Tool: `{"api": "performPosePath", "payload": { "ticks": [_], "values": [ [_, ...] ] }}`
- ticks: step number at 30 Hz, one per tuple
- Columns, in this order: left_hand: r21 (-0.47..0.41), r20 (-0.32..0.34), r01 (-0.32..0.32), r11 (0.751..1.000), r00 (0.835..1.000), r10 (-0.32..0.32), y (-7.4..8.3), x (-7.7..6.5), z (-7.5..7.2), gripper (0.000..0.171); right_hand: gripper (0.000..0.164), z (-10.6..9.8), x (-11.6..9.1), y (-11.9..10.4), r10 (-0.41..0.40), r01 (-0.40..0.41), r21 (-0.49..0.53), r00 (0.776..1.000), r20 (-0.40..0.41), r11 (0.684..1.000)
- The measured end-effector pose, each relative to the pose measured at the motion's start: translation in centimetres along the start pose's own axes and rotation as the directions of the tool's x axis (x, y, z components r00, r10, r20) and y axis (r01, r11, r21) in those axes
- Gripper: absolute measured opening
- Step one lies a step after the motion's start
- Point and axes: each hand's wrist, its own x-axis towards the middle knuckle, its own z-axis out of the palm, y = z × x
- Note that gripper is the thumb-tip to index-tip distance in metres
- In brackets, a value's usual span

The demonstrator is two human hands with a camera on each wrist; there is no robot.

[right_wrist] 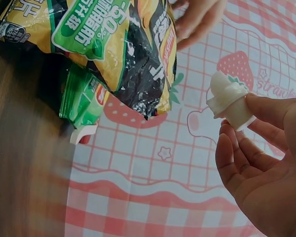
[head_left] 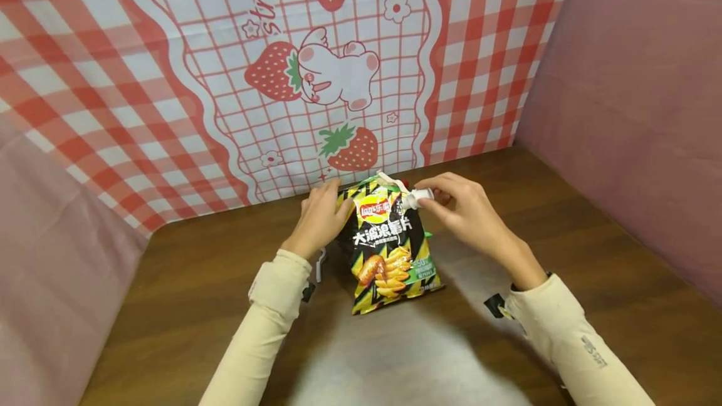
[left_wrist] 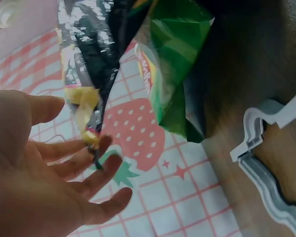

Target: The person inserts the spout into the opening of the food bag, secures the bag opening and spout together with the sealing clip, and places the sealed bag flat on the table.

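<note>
A black and yellow chip bag (head_left: 383,237) stands tilted on the table. My left hand (head_left: 321,218) is at its upper left edge. In the left wrist view that hand's fingers are spread and loosely bent, the thumb (left_wrist: 48,108) on one side of the bag's edge and the other fingers on the far side. My right hand (head_left: 459,205) pinches a small white piece (right_wrist: 231,101), a short cylinder with a ruffled, rounded top, between thumb and fingers. In the head view this piece overlaps the bag's upper right corner.
A green bag (left_wrist: 177,59) stands behind the chip bag, mostly hidden in the head view. An angled white-grey plastic clip (head_left: 320,265) lies left of the bags. A white strip (right_wrist: 83,133) shows behind them. A strawberry-print cloth (head_left: 338,80) hangs at the table's back.
</note>
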Motion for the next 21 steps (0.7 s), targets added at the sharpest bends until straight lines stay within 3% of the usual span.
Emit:
{"api": "performPosePath", "payload": {
  "ticks": [3, 6, 10, 15, 21],
  "values": [
    [-0.013, -0.043, 0.013, 1.000, 0.999, -0.014, -0.5, -0.5, 0.1, 0.044, 0.019, 0.1, 0.3, -0.3, -0.011, 0.011, 0.008, 1.000, 0.000, 1.000],
    [-0.074, -0.132, -0.054, 0.996, 0.990, 0.044, -0.6, -1.0, -0.1, 0.031, 0.019, 0.0, 0.6, -0.5, -0.021, 0.021, 0.014, 1.000, -0.003, 1.000],
    [-0.161, -0.219, -0.169, 0.972, 0.967, 0.131, -0.1, -1.4, -0.9, 0.024, 0.019, -0.2, 0.7, -0.4, -0.021, 0.021, 0.019, 1.000, -0.002, 1.000],
    [-0.196, -0.250, -0.249, 0.948, 0.948, 0.197, 1.1, -2.1, -1.8, 0.022, 0.021, -0.5, 0.3, -0.2, -0.013, 0.013, 0.006, 1.000, -0.025, 1.000],
    [-0.198, -0.287, -0.303, 0.932, 0.927, 0.240, 2.0, -3.2, -3.1, 0.018, 0.026, -1.2, 0.0, -0.3, -0.022, 0.024, 0.015, 0.993, -0.120, 1.000]
  ]
}}
